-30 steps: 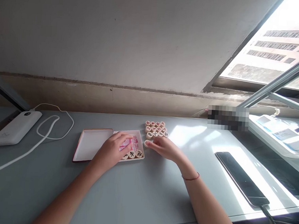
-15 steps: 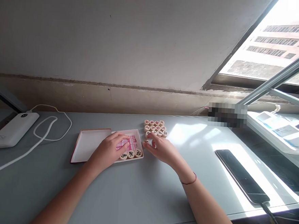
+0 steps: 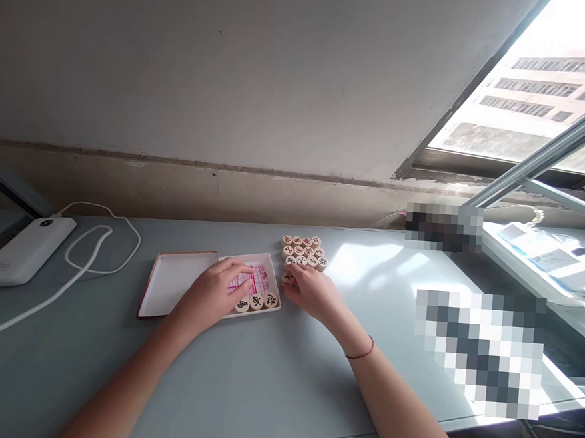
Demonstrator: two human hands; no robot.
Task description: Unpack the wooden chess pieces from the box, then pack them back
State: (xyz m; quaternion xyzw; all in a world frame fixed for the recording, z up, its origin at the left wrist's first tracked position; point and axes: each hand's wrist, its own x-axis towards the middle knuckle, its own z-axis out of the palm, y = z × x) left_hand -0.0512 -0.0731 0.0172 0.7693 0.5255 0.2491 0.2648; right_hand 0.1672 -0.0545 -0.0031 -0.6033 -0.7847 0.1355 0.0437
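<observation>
Wooden round game pcs w/ red and black characters, laid out in neat rows (image 3: 303,251) on grey-blue surface (image 3: 271,384), just beyond right hand (image 3: 312,292). Right grip: fingertips pinched on one disc (image 3: 288,277) w/ black character, disc resting on surface at near-left corner of the rows, just beside box edge. Left hand (image 3: 214,295) lies palm down over shallow white box (image 3: 264,265), fingers spread loose on pink-printed sheet (image 3: 254,280) inside; not gripping anything that shows. Three more discs (image 3: 256,302) lined along box's near wall, just right of left hand's knuckles. Box lid (image 3: 175,281), red-edged, lies open-side up, touching box, left of left hand. Thin red cord on right wrist. Far left of left hand: white power bank (image 3: 22,250) w/ looped white cable (image 3: 97,249). Well right of right hand: blurred patch, sunlit.
</observation>
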